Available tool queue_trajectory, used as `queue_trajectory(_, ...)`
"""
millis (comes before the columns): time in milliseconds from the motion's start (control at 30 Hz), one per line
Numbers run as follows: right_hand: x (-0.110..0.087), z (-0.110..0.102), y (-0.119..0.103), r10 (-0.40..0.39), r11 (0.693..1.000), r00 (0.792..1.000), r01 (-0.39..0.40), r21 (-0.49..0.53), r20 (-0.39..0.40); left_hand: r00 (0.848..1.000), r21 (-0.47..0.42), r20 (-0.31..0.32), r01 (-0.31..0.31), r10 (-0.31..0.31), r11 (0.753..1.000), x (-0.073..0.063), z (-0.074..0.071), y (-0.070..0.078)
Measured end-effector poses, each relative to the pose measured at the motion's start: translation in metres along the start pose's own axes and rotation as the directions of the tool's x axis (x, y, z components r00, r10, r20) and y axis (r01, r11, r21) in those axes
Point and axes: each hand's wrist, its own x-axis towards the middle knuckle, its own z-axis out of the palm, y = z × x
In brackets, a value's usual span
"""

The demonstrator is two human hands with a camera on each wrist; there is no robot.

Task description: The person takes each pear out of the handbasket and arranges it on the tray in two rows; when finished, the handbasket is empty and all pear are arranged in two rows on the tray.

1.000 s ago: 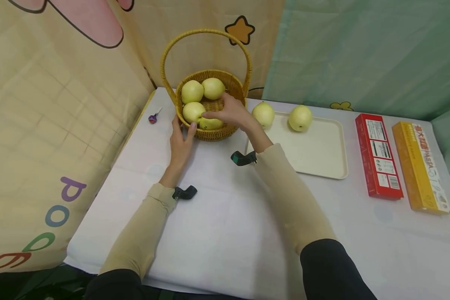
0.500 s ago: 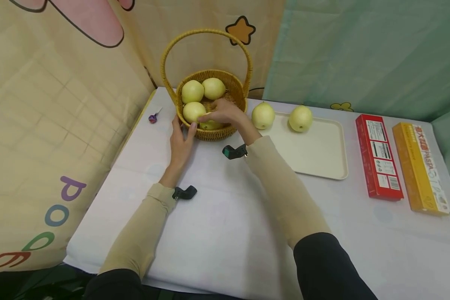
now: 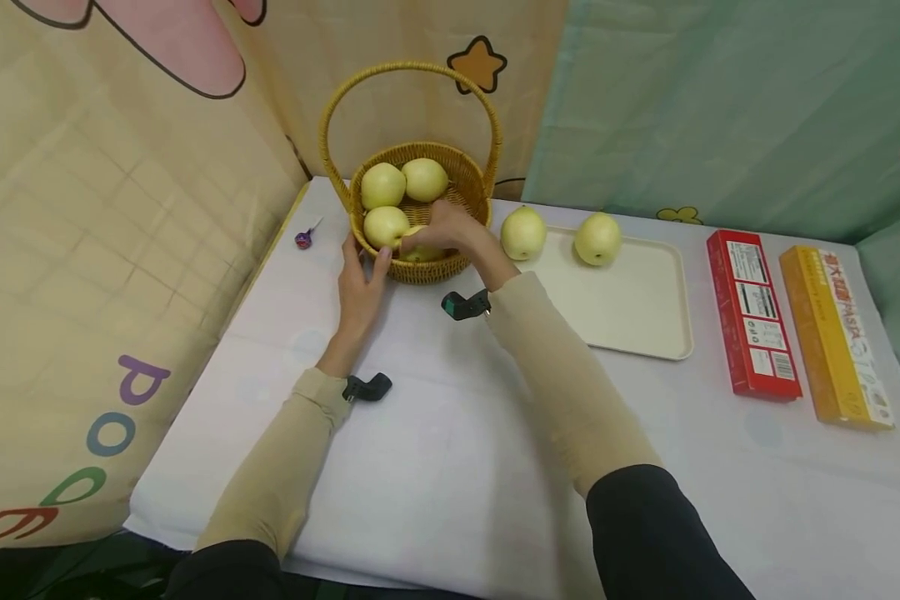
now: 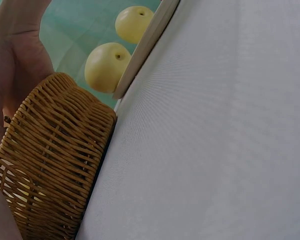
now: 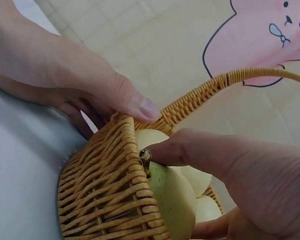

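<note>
A wicker basket (image 3: 427, 271) with a tall arched handle stands at the back left of the table and holds several pale yellow-green pears (image 3: 383, 185). My left hand (image 3: 358, 292) grips its front left rim, thumb over the edge and fingers along the outer wall. Reaching inside, my right hand (image 3: 457, 232) holds the pear nearest the front. In the right wrist view the thumb lies by the stem of that pear (image 5: 172, 200), and a finger shows at its far side. The left wrist view shows the basket's woven side (image 4: 55, 150), with the right hand above it.
Right of the basket lies a cream tray (image 3: 637, 312) with two pears (image 3: 598, 239) at its back edge. Farther right are a red box (image 3: 754, 317) and a yellow pasta box (image 3: 832, 333). A lollipop (image 3: 303, 239) lies left of the basket. Curtains hang behind and at the left.
My right hand has shifted left and lower into the basket and closed around the front pear. The left hand stays on the rim, and the basket has not moved.
</note>
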Motion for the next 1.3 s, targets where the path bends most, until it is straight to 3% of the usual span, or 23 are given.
queue_trajectory(133, 0.000, -0.001, 0.002, -0.018, 0.999, 0.999, 0.019, 0.027, -0.045, 1.000, -0.002, -0.001, 0.005, -0.005, 1.000, 0.000, 0.000, -0.001)
queue_trajectory(267, -0.007, -0.006, 0.006, -0.083, 0.994, 0.992, 0.089, 0.065, -0.096, 1.000, -0.004, 0.001, 0.001, -0.001, 1.000, -0.001, -0.002, -0.001)
queue_trajectory(467, -0.029, -0.018, 0.013, -0.151, 0.977, 0.969, 0.176, 0.119, -0.195, 1.000, -0.010, -0.015, -0.009, 0.009, 1.000, 0.001, -0.002, -0.002)
queue_trajectory(700, -0.049, -0.023, 0.037, -0.120, 0.964, 0.928, 0.193, 0.181, -0.352, 1.000, -0.004, -0.010, -0.009, 0.009, 1.000, 0.001, -0.001, -0.004)
queue_trajectory(833, -0.058, -0.028, 0.054, -0.103, 0.955, 0.896, 0.210, 0.209, -0.432, 1.000, -0.005, -0.007, -0.008, 0.008, 1.000, 0.000, 0.000, -0.004)
queue_trajectory(1133, -0.080, -0.040, 0.094, -0.034, 0.938, 0.801, 0.232, 0.257, -0.598, 0.999, -0.012, -0.010, -0.036, 0.036, 0.999, 0.001, 0.001, -0.004)
queue_trajectory(1300, -0.093, -0.044, 0.123, -0.069, 0.933, 0.721, 0.292, 0.212, -0.690, 0.999, -0.008, -0.015, -0.036, 0.036, 0.999, 0.000, 0.001, -0.005)
